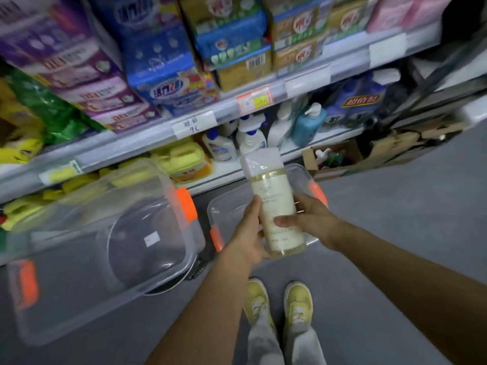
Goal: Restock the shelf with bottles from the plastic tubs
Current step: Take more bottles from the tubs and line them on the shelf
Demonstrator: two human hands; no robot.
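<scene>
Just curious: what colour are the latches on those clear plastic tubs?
Orange latches on the clear tubs, seen in the head view.

Grey floor (395, 219) below stocked store shelving, cardboard box (332, 159) at its foot

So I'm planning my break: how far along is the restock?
Nearly done, by the look of it. Both clear tubs, the large one and the small one, show no bottles left inside. In hand: one cream bottle, gripped by the left hand and right hand. Left to do: set it on the bottom shelf, probably beside the pump bottles.
</scene>
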